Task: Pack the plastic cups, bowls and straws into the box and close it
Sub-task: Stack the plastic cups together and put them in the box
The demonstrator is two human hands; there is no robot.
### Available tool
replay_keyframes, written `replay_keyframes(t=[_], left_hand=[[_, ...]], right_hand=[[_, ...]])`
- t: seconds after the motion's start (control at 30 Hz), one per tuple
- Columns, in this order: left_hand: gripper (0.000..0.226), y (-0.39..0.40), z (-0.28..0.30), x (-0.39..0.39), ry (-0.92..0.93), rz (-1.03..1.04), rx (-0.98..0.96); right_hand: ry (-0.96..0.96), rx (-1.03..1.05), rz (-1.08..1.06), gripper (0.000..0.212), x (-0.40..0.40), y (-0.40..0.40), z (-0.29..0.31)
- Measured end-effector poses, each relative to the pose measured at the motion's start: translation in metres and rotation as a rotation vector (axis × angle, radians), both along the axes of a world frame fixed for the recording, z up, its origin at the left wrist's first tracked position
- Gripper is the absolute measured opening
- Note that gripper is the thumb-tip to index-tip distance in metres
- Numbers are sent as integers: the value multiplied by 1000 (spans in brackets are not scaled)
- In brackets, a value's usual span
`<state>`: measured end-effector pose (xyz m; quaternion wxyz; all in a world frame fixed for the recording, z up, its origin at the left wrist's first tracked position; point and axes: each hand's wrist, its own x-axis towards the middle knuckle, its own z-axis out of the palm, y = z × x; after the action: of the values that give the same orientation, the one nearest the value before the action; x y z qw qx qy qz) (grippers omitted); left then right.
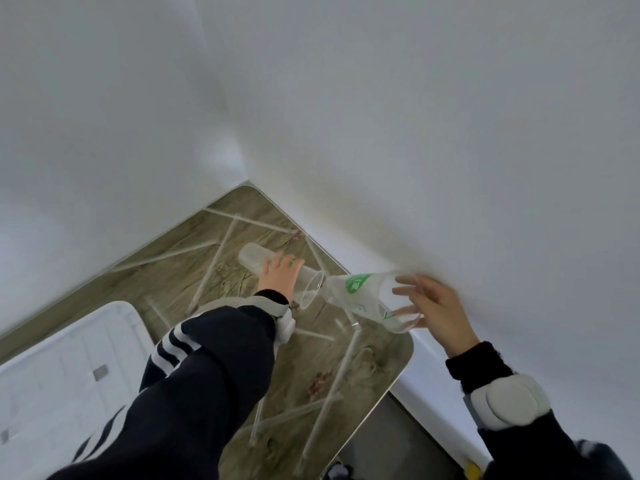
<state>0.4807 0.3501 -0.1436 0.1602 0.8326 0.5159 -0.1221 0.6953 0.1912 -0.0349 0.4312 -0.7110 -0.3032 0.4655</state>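
My left hand (278, 273) grips a clear plastic cup (254, 259) on its side, mouth pointing right, above the wood-patterned table (374, 372). My right hand (438, 306) holds a second clear cup with a green logo (360, 292), its base pointing at the first cup's mouth; the two nearly touch. Several clear straws (332, 389) lie scattered over the tabletop. A white box (65, 372) stands at the lower left, partly hidden by my left sleeve. No bowls show.
White walls meet in a corner behind the table (242, 157). The table's right edge runs close to the wall. A strip of dark floor (388, 441) shows at the bottom right beyond the table's rounded corner.
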Motion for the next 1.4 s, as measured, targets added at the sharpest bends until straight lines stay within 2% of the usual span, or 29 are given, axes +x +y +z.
replay_keyframes(t=[0.07, 0.17, 0.4, 0.57, 0.77, 1.0, 1.13, 1.33, 1.4], left_hand=[[68, -1, 0, -7, -44, -19, 55], [70, -1, 13, -17, -159, -47, 79], [71, -18, 98, -59, -581, -66, 335], [78, -63, 156, -115, -652, -68, 407], [77, -139, 196, -214, -623, 125, 500], [76, -218, 204, -308, -646, 399, 540], [77, -269, 195, -375, -690, 586, 509], [51, -354, 179, -483, -669, 953, 682], [47, -378, 172, -510, -634, 1048, 684]], right_hand=[[38, -5, -1, 29, -4, 2, -1], [75, 5, -4, 27, -11, 4, -1], [213, 98, -88, 22, -38, 19, 20], [192, 80, 82, 27, -94, 29, 31], [231, 96, 480, 25, -208, 24, 55], [258, 140, 786, 25, -316, 5, 65], [235, 166, 896, 31, -386, -10, 70], [242, 226, 878, 27, -473, -22, 90], [257, 224, 893, 26, -494, -24, 96]])
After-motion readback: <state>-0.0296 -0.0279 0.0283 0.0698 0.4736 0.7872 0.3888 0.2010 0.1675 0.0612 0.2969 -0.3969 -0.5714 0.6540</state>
